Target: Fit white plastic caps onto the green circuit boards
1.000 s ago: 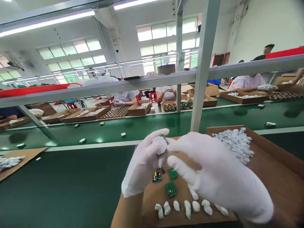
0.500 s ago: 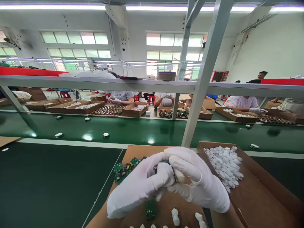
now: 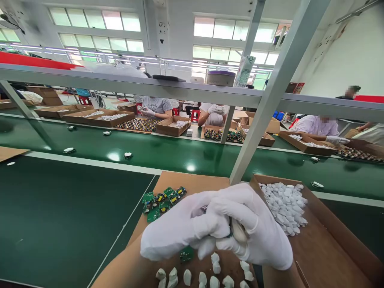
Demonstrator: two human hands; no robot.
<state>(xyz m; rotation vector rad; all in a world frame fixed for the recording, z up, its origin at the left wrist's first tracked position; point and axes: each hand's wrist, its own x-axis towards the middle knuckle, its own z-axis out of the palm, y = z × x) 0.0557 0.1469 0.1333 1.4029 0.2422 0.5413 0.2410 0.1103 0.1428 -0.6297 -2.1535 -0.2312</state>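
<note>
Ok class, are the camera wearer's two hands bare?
No, the left hand and the right hand are both covered by white gloves.

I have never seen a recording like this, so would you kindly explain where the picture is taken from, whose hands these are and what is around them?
There is no machine handling things here: a person wears a camera on the head, looking forward and down. The left hand and right hand, both in white gloves, are that person's own. They meet around a small item; the fingers hide most of it, though a pale part shows. Beneath is a cardboard sheet, with green circuit boards on its left and loose white pieces nearer the wearer. To the right, a shallow cardboard box holds a white heap. Beyond runs a shiny green strip, and other people sit across it.
</note>
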